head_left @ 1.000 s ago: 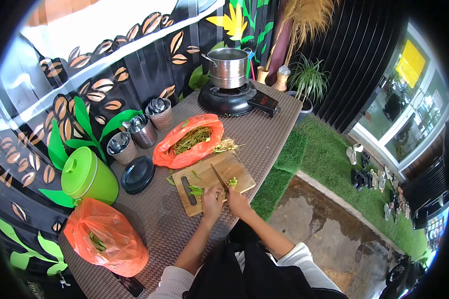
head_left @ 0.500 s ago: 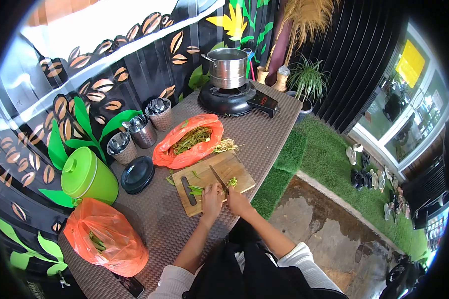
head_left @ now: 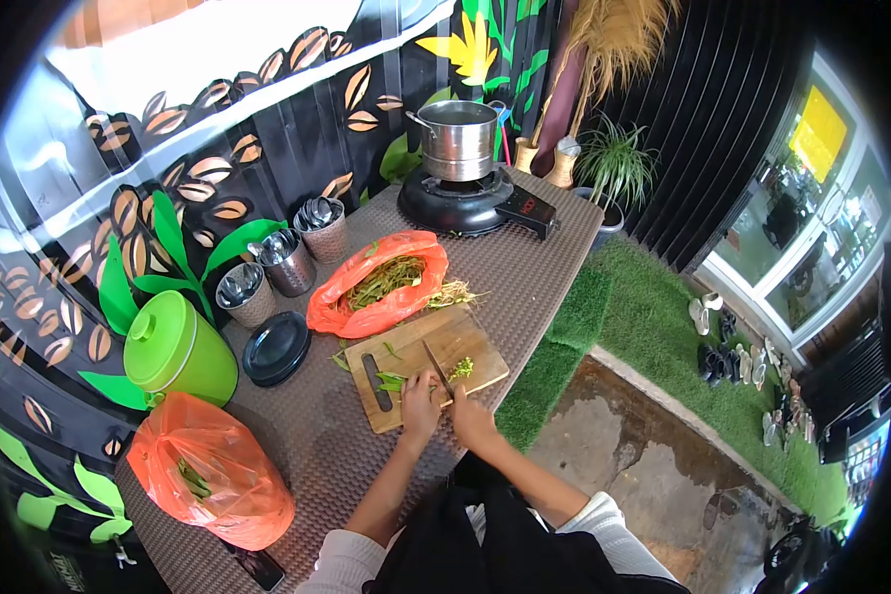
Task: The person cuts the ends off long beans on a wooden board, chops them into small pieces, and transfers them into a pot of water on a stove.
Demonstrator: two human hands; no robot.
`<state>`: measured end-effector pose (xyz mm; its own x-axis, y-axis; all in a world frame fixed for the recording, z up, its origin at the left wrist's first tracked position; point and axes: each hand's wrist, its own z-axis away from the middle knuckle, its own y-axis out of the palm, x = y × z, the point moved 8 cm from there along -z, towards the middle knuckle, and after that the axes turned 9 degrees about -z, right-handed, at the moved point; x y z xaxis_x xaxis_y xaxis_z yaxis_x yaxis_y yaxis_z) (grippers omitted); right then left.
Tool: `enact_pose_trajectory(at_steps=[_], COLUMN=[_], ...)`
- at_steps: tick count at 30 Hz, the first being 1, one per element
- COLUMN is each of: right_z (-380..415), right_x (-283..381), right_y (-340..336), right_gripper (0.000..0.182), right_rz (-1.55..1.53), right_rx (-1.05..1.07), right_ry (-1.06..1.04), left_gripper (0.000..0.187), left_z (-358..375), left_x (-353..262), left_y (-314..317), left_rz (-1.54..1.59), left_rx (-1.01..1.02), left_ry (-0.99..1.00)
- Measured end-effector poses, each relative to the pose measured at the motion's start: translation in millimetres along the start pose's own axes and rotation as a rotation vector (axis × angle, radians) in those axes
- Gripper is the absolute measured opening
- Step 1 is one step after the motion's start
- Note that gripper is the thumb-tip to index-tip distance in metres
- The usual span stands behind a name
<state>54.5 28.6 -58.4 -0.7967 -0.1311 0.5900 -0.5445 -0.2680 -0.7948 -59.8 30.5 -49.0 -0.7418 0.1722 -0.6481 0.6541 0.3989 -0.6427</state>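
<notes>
A knife (head_left: 435, 362) is in my right hand (head_left: 473, 424), its blade slanting up and left over the wooden cutting board (head_left: 455, 332). My left hand (head_left: 421, 408) presses down on green vegetable stems (head_left: 390, 381) beside the blade, fingers bent and closed around them. Part of the stems is hidden under the fingers. To the right of the blade lies a small heap of chopped green pieces (head_left: 461, 368). Behind the board, an orange plastic bag (head_left: 361, 319) stands open with more green stems inside.
On the left are a tied orange bag (head_left: 223, 475), a green lidded bucket (head_left: 173, 346), dark plates (head_left: 275, 348) and cups of cutlery (head_left: 285, 259). A steel pot (head_left: 459, 148) sits on a black portable stove (head_left: 450, 206) at the far end. The table edge runs along the right.
The whole view has shifted slightly. Both hands stay at the board, with the knife still beside the stems and the chopped heap much the same.
</notes>
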Motion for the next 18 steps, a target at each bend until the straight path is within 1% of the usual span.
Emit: enact_pose_trajectory(at_steps=[2, 4, 6, 10, 12, 14, 16, 18], right_z=[8, 3, 1, -6, -6, -5, -5, -3], right_x=[-5, -11, -16, -20, -19, -17, -18, -19], right_y=[6, 6, 4, -6, -14, -17, -20, -18], right_gripper=[0.019, 0.021, 0.023, 0.024, 0.025, 0.026, 0.025, 0.025], right_rz=[0.06, 0.04, 0.016, 0.023, 0.015, 0.011, 0.016, 0.02], right_rx=[-0.055, -0.095, -0.132, -0.089, -0.066, 0.012, 0.029, 0.044], right_ry=[0.061, 0.033, 0.01, 0.026, 0.018, 0.009, 0.026, 0.042], left_gripper=[0.016, 0.015, 0.011, 0.011, 0.013, 0.012, 0.012, 0.012], left_z=[2, 3, 9, 9, 1, -7, -12, -15], left_x=[-2, -5, -16, -12, -7, -3, -1, 4], left_y=[0, -2, -7, 0, 6, 13, 16, 17], left_rz=[-0.001, -0.01, -0.115, -0.089, 0.082, 0.106, 0.131, 0.207], left_rx=[-0.001, -0.002, -0.073, -0.016, -0.005, -0.007, -0.006, -0.001], left_ry=[0.002, 0.003, 0.105, 0.089, 0.046, 0.027, 0.01, -0.064])
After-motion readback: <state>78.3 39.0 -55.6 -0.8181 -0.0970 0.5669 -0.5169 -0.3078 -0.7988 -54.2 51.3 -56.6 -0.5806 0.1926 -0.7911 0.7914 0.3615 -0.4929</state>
